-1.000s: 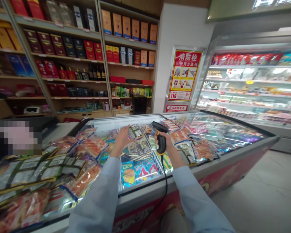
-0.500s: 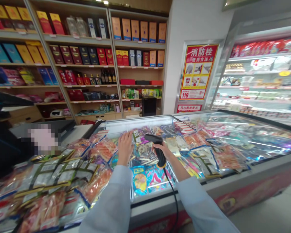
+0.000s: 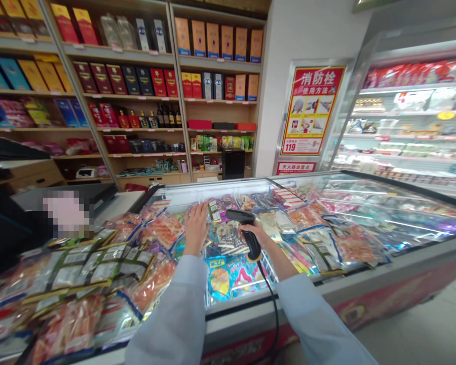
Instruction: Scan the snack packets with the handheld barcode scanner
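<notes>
the right hand (image 3: 260,238) is gripping a scanner (image 3: 253,247), fingers curled; the left hand (image 3: 196,229) is lying outstretched beside a packet (image 3: 214,211), whether holding it i cannot tell.

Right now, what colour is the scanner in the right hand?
The scanner is black with yellow trim; head view shows it.

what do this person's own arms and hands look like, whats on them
Both arms wear plain, loose, pale blue-grey sleeves; the right one leaves part of the forearm uncovered. The left hand and right hand are bare, without gloves.
</notes>
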{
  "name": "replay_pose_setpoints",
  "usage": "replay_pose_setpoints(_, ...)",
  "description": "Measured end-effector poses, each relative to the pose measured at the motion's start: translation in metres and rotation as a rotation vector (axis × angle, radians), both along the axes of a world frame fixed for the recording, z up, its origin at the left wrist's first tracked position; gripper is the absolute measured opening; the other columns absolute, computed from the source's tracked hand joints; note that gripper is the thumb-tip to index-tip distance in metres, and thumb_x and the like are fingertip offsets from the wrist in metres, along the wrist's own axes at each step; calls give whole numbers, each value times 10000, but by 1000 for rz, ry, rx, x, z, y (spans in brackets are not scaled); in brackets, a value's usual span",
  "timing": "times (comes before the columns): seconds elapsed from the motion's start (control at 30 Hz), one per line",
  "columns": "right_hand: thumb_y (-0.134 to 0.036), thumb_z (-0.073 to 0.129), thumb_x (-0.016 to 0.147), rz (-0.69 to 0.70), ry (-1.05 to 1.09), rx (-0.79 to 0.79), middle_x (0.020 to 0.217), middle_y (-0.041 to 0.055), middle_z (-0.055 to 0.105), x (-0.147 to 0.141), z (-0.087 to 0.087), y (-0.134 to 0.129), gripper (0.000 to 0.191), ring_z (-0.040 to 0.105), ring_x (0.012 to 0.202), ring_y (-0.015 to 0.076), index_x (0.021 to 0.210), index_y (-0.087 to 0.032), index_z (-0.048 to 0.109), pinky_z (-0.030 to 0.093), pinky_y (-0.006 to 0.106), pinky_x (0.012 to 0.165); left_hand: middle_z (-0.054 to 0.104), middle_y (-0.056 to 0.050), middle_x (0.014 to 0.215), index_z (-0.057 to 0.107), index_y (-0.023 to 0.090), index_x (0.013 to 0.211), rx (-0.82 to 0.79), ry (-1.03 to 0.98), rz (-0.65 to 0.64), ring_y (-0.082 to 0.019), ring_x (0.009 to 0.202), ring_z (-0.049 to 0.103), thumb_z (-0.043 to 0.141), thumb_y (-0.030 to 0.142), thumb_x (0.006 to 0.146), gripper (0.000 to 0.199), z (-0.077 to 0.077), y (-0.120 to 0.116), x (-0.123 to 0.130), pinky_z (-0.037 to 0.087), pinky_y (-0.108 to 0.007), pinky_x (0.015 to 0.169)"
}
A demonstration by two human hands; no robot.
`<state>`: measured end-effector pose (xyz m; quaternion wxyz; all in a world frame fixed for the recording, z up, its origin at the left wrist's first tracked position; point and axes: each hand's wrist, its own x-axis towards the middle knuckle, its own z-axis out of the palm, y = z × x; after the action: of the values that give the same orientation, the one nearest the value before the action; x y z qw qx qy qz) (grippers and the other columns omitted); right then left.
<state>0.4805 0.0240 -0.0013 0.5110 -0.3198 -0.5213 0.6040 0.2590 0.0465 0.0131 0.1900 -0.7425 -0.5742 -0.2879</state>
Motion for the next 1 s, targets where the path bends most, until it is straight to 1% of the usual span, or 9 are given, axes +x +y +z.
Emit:
replay_pose_setpoints(0.17, -342, 721, 617, -5, 38, -26, 555, 20, 631, 1, -5, 4, 210, 511, 364, 110, 631, -152, 633, 389, 214, 330, 526, -107, 1393, 391, 187, 1429, 1, 5, 9, -269, 1297, 435, 453, 105, 778, 659, 0, 1, 0, 312, -444, 1080)
replay_pose_setpoints(0.3, -382, 712, 625, 6, 175, -101, 582, 22, 631, 5, -8, 7, 255, 507, 392, 96, 689, -149, 633, 391, 199, 346, 538, -117, 1373, 401, 185, 1421, 11, -5, 12, -279, 1283, 445, 491, 126, 768, 662, -1, 2, -3, 315, -446, 1081)
replay_pose_setpoints(0.37, -391, 708, 629, 32, 259, -155, 593, 20, 621, 8, -8, 7, 263, 499, 415, 90, 700, -153, 623, 384, 192, 352, 543, -134, 1357, 411, 165, 1412, 18, -31, 39, -293, 1262, 457, 518, 155, 768, 653, 0, 2, -4, 327, -446, 1072)
replay_pose_setpoints(0.47, -379, 698, 645, 78, 366, -184, 618, 20, 610, 12, -8, 7, 247, 500, 455, 99, 723, -164, 606, 386, 202, 373, 537, -166, 1341, 404, 120, 1408, 59, -111, 141, -312, 1228, 469, 548, 213, 783, 648, 5, -1, -7, 327, -458, 1073)
replay_pose_setpoints(0.57, -364, 695, 650, 97, 446, -152, 645, 14, 600, 14, -7, 6, 238, 495, 475, 107, 747, -173, 592, 387, 219, 388, 505, -185, 1357, 362, 111, 1427, 135, -252, 288, -324, 1255, 437, 560, 258, 797, 676, 13, -5, -14, 289, -493, 1101)
replay_pose_setpoints(0.7, -349, 686, 663, 142, 493, -96, 644, -1, 565, 14, -6, 4, 223, 461, 464, 101, 751, -182, 569, 368, 223, 382, 451, -188, 1394, 307, 127, 1452, 258, -493, 471, -329, 1322, 376, 554, 273, 808, 705, 24, -13, -35, 239, -539, 1132)
replay_pose_setpoints(0.8, -340, 664, 695, 166, 487, -70, 649, -6, 550, 13, -7, 4, 200, 445, 462, 100, 762, -192, 547, 359, 223, 379, 361, -205, 1467, 300, 115, 1451, 327, -605, 570, -340, 1387, 286, 545, 257, 815, 696, 26, -17, -53, 173, -574, 1156)
replay_pose_setpoints(0.9, -343, 652, 700, 163, 486, -89, 647, -6, 546, 11, -10, 6, 199, 433, 458, 98, 768, -196, 537, 346, 219, 373, 301, -228, 1503, 342, 97, 1429, 325, -651, 613, -353, 1421, 224, 536, 257, 826, 653, 21, -17, -63, 141, -595, 1161)
replay_pose_setpoints(1.0, -349, 663, 679, 176, 472, -124, 653, 1, 551, 10, -12, 7, 217, 435, 468, 101, 766, -192, 542, 338, 218, 368, 325, -222, 1493, 416, 97, 1387, 302, -635, 573, -345, 1411, 258, 506, 246, 842, 572, 17, -14, -66, 192, -578, 1152)
